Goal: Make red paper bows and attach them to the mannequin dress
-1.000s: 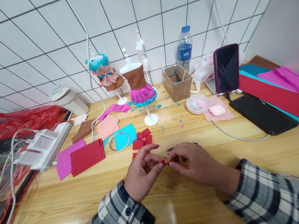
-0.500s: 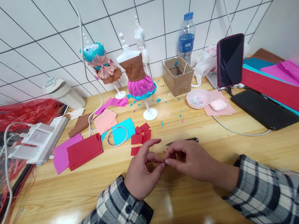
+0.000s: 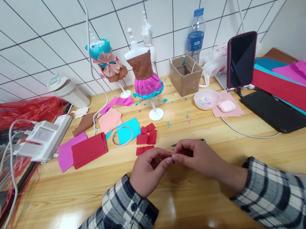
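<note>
The bit of red paper (image 3: 173,161) is tiny and dark, showing only as a speck between the fingertips; whether it is folded or twisted I can't tell. It is held just above the near middle of the wooden table (image 3: 166,214). The left hand (image 3: 151,171) and the right hand (image 3: 203,157) meet there, each pinching it between thumb and forefinger, with the other fingers curled in.

Those fingers hide most of it, and the right hand also covers the middle of a slim, dark tool (image 3: 203,140), leaving only its two ends in sight. Just beyond the left hand lie small red squares (image 3: 152,137), and farther left a red stack (image 3: 90,151) overlaps a magenta sheet (image 3: 64,154). A thin ring (image 3: 123,145) rests partly on blue paper (image 3: 131,128). Beyond them stands a dress form (image 3: 141,68) in a brown top and magenta skirt, with a cardboard box (image 3: 184,84) to its right. Nearer and farther right, a pink bowl (image 3: 198,104) holds shiny beads (image 3: 209,102).

A second ago the left forefinger stuck out well above the pinch and more red showed; now that finger has curled down against the thumb.
</note>
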A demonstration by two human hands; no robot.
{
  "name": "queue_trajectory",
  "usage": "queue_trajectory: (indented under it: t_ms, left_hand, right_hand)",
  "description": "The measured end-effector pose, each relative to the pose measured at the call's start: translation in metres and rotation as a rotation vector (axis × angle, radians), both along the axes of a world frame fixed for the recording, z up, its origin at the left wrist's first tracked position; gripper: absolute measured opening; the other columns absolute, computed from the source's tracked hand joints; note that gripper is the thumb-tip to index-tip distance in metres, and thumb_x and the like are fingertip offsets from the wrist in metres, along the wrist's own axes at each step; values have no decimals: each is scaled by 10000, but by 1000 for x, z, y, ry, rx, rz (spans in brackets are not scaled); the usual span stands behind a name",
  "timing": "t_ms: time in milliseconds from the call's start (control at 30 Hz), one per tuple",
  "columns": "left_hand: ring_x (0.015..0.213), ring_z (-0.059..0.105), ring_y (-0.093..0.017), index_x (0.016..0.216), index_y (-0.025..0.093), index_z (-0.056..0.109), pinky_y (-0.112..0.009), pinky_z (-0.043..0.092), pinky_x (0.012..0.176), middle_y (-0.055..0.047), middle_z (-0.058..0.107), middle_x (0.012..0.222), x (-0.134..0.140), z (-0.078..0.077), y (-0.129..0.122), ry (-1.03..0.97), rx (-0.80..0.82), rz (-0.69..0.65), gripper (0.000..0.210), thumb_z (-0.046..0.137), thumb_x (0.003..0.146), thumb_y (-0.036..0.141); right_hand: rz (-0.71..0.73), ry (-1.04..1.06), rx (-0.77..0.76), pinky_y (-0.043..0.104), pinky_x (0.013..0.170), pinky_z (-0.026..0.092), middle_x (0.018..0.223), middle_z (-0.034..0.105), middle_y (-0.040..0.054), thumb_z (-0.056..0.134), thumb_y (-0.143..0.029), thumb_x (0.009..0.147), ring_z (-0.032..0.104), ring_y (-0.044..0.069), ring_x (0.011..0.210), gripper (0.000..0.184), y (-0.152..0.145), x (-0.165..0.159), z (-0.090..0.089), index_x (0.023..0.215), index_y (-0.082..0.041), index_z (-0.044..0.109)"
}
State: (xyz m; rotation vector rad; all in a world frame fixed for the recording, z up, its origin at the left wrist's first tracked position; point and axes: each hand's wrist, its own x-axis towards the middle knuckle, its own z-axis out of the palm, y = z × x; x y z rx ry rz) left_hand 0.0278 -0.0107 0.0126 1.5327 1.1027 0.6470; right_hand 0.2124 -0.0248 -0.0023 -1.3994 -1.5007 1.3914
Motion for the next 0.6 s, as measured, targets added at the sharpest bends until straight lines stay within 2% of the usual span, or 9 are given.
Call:
queue_trajectory:
  t_ms: [200, 400, 600]
  left_hand:
    - [634, 592, -120, 733, 128, 653, -218, 477, 617, -26, 660, 686, 1, -2, 2, -49, 1, 77, 152, 685, 753, 276]
    - [593, 544, -85, 750, 131, 642, -188, 439, 574, 8, 631, 653, 2, -4, 1, -207, -145, 135, 203, 733, 736, 312]
    - [627, 554, -75, 756, 133, 648, -179, 433, 606, 9, 651, 681, 1, -8, 0, -317, -241, 168, 215, 766, 727, 311]
  right_hand:
    - [-27, 86, -25, 233, 549, 368, 689, 587, -13, 632, -350, 784, 468, 103, 600, 178, -1, -3, -3, 758, -173, 619]
    - [-36, 177, -33, 232, 560, 393, 703, 568, -13, 632, -358, 791, 473, 103, 617, 191, -1, -5, -2, 775, -170, 604]
    - [-37, 139, -2, 237, 567, 377, 700, 605, -11, 647, -338, 793, 479, 103, 610, 167, -2, -4, -2, 783, -172, 629]
